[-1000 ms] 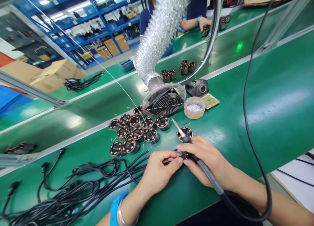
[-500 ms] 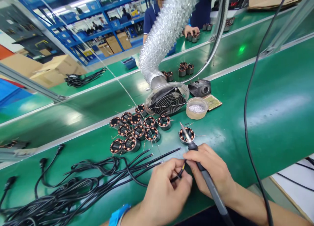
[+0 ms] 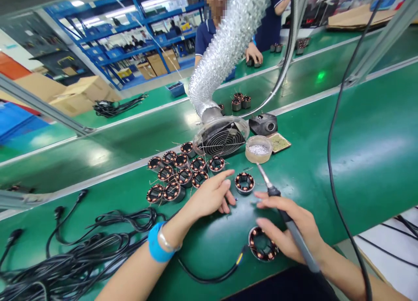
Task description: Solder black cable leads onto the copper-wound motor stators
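Observation:
My left hand (image 3: 215,195) reaches over the bench beside a copper-wound motor stator (image 3: 244,184); its index finger is stretched out, the others are loosely bent, and no held thing shows. Gripped in my right hand (image 3: 298,224) is a soldering iron (image 3: 273,191), tip up toward a round tub of silvery bits (image 3: 259,149). Under my right thumb, a second stator (image 3: 261,247) lies near the bench's front edge, partly hidden by that hand. The end of a black cable (image 3: 214,280), with yellow and dark inner wires, meets this stator's left side.
Several stators (image 3: 174,191) stand grouped left of centre. Black cables with plugs (image 3: 75,266) pile up at left. A fume fan (image 3: 225,140) on a silver duct (image 3: 225,52) stands behind. A yellowish sponge tray (image 3: 279,142) sits beside the tub. Across the bench, a co-worker's hand (image 3: 254,53) touches stators.
My left hand has let go of the cable end and moved up and left toward the single stator. My right hand, still holding the iron, has shifted slightly right, exposing the stator near the front edge.

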A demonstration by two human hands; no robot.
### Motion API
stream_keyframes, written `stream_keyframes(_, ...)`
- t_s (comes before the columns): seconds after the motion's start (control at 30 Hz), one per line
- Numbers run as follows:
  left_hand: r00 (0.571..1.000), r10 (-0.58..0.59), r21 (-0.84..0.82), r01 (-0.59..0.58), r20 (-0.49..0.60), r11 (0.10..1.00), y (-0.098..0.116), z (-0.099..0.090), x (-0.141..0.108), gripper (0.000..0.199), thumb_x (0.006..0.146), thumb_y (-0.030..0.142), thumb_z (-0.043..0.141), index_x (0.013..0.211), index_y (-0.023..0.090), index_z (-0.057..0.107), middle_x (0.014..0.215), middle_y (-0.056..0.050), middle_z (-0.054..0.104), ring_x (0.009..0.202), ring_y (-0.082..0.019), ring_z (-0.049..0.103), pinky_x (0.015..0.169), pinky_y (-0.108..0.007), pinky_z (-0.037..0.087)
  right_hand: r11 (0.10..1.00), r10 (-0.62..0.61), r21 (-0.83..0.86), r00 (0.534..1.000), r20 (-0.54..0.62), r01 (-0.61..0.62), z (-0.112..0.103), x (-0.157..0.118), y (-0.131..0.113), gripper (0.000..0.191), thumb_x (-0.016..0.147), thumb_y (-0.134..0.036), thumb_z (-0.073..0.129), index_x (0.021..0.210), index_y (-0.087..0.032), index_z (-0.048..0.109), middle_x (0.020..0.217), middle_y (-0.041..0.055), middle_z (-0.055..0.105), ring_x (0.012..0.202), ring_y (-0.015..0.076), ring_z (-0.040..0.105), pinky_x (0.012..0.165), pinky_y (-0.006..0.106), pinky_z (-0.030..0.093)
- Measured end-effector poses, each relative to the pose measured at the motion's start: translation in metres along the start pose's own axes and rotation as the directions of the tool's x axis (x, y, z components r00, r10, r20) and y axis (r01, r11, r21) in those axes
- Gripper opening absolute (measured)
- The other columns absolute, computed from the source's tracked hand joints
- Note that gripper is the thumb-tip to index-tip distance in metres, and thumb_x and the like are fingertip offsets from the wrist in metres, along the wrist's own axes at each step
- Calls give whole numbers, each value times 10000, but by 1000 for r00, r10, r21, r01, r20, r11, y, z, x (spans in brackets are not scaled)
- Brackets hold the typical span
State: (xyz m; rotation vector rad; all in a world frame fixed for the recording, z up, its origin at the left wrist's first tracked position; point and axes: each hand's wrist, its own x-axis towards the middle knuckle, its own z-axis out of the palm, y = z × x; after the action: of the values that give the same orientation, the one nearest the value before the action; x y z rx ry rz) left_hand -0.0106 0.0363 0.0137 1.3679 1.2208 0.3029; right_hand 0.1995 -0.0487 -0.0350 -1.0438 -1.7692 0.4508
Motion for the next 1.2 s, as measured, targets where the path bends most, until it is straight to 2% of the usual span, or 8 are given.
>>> stream_keyframes(0.13, 999, 30, -16, -30, 37, 999, -8, 15, -11, 494, 1010, 335, 354, 1472, 169, 410, 576, 23, 638, 369, -89, 514, 400, -169, 385, 988, -12, -153, 1000, 1, 12, -5, 15, 10, 378, 880, -269, 696, 1219, -200, 543, 1214, 95, 673, 1004, 186, 703, 929, 274, 567)
stream_keyframes(0.3, 999, 7, -75, -5, 37, 997, -21, 16, -38, 399, 977, 435, 386, 1019, 134, 644, 547, 21, 601, 341, -68, 415, 372, -171, 288, 993, -7, -115, 987, 159, 26, -16, 15, 19, 490, 859, -363, 725, 1264, -192, 508, 1304, 126, 625, 1129, 214, 659, 984, 297, 548)
stream_keyframes(0.43, 975, 134, 3, -135, -176, 991, -13, 9, -19, 331, 957, 426, 403, 992, 158, 594, 466, 94, 420, 371, -83, 345, 415, -190, 287, 996, -13, -85, 977, 211, 31, -18, 14, 20, 494, 837, -323, 736, 1255, -195, 505, 1332, 136, 606, 1168, 221, 639, 996, 302, 539)
stream_keyframes(0.6, 965, 260, 174, -252, -27, 952, -7, 9, 3, 284, 916, 409, 496, 829, 159, 599, 591, 55, 456, 547, -97, 394, 513, -209, 302, 999, -43, -17, 970, 238, 48, -16, 23, 23, 486, 831, -188, 658, 1284, -189, 482, 1366, 135, 578, 1226, 217, 600, 1039, 314, 510)
stream_keyframes(0.7, 985, 173, 168, -168, -15, 971, -8, 8, 1, 279, 865, 407, 559, 733, 162, 557, 560, 62, 426, 524, -90, 342, 489, -216, 244, 998, -59, -7, 966, 251, 62, -16, 27, 23, 511, 833, -178, 644, 1312, -184, 465, 1376, 139, 568, 1236, 218, 592, 1045, 319, 507)
stream_keyframes(0.83, 997, 44, -70, -39, 70, 997, -4, 4, -2, 374, 738, 492, 674, 630, 174, 508, 472, 90, 342, 450, -68, 245, 436, -214, 166, 996, -85, 8, 970, 227, 86, -12, 26, 21, 491, 854, -180, 638, 1311, -186, 458, 1309, 135, 607, 1182, 216, 623, 1006, 321, 536)
stream_keyframes(1.03, 992, -68, -398, 105, 105, 911, 9, 18, 2, 534, 600, 670, 747, 641, 197, 503, 379, 141, 211, 368, -48, 94, 393, -235, 52, 998, -65, 11, 972, 226, 64, -5, 22, 20, 442, 881, -207, 635, 1285, -194, 458, 1247, 136, 623, 1106, 237, 649, 924, 355, 577)
stream_keyframes(1.2, 999, 2, -80, -6, -49, 997, 6, 25, -17, 503, 690, 620, 742, 657, 168, 523, 482, 103, 292, 469, -61, 191, 453, -224, 120, 999, -53, 12, 978, 203, 52, -2, 18, 21, 409, 885, -198, 612, 1266, -203, 464, 1254, 135, 616, 1087, 247, 652, 880, 370, 594)
